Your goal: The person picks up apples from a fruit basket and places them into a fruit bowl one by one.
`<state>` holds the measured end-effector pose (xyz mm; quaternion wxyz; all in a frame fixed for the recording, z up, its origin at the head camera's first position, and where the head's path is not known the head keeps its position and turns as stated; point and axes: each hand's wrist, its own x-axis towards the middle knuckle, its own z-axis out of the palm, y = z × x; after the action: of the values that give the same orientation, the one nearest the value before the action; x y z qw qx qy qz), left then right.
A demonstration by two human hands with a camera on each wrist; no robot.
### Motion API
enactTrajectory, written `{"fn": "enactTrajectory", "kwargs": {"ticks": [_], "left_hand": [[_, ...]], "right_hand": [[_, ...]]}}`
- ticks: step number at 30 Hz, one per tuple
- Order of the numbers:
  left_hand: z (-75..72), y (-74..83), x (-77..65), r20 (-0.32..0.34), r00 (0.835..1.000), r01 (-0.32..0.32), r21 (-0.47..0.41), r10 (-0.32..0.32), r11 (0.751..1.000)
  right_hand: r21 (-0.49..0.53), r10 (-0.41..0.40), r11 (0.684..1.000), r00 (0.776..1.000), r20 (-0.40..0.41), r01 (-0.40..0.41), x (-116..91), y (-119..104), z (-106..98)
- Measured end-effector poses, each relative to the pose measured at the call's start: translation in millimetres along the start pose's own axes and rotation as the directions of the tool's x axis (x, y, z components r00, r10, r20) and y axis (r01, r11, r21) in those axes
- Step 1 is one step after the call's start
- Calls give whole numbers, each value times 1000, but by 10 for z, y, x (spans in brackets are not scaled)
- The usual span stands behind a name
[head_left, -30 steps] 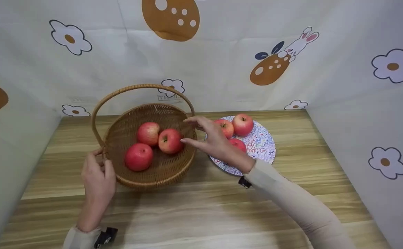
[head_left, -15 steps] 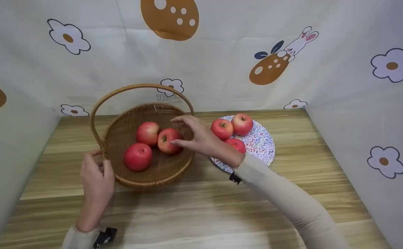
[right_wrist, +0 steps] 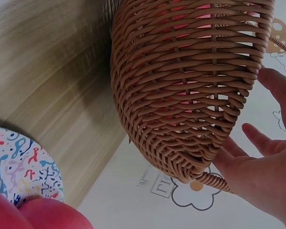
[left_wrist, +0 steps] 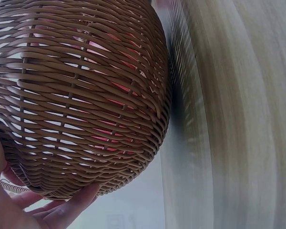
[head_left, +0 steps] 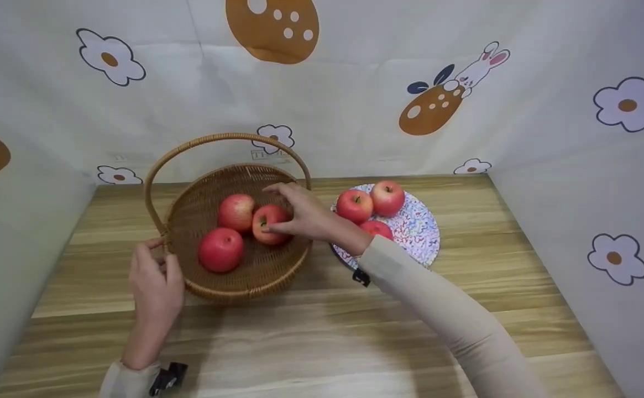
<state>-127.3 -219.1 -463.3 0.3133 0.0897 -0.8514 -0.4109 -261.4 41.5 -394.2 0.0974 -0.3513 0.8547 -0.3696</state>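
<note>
A brown wicker basket (head_left: 244, 283) with an arched handle (head_left: 228, 136) stands on the table in the head view. Three red apples lie in it: one at the back (head_left: 236, 213), one at the front (head_left: 220, 250) and one at the right (head_left: 266, 224). My left hand (head_left: 156, 287) holds the basket's left side near the foot of the handle; its fingers (left_wrist: 81, 202) lie against the weave in the left wrist view. Over the basket's right rim reaches my right hand (head_left: 310, 215), thumb and fingers spread around the right apple, not closed on it. The right wrist view hides that apple behind the wicker.
To the right of the basket lies a round patterned plate (head_left: 418, 232) bearing three more apples (head_left: 388, 198). My right forearm (head_left: 438, 309) passes over its near edge. A printed cloth (head_left: 349, 110) walls the wooden table (head_left: 299, 354) at the back and sides.
My right hand has moved left, farther over the basket's rim and onto the right apple. The left hand and the basket have stayed in place.
</note>
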Motion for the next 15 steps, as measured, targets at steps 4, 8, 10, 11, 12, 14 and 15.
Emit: {"fn": "enactTrajectory", "kwargs": {"ticks": [4, 8, 10, 11, 12, 14, 15], "left_hand": [[-5, 3, 6, 0, 1000, -13, 10, 13, 1000], [-10, 10, 7, -5, 1000, -11, 14, 11, 1000], [-9, 10, 1, -5, 1000, -9, 11, 9, 1000], [-9, 10, 0, -7, 1000, -7, 5, 7, 1000], [-9, 10, -2, -10, 1000, -6, 0, 6, 1000], [0, 12, -2, -16, 1000, -4, -9, 4, 1000], [6, 12, -1, -20, 1000, -6, -13, 6, 1000]], "right_hand": [[-2, 28, 1000, 999, 35, -28, 63, 3, 19], [9, 49, 999, 997, 62, -49, 117, 14, 41], [5, 54, 999, 996, 71, -54, 142, 17, 56], [1, 54, 999, 996, 74, -54, 154, 13, 62], [-5, 53, 999, 996, 78, -52, 167, 8, 66], [-15, 52, 999, 995, 84, -51, 192, -1, 67], [-18, 52, 999, 995, 84, -50, 206, -9, 65]]}}
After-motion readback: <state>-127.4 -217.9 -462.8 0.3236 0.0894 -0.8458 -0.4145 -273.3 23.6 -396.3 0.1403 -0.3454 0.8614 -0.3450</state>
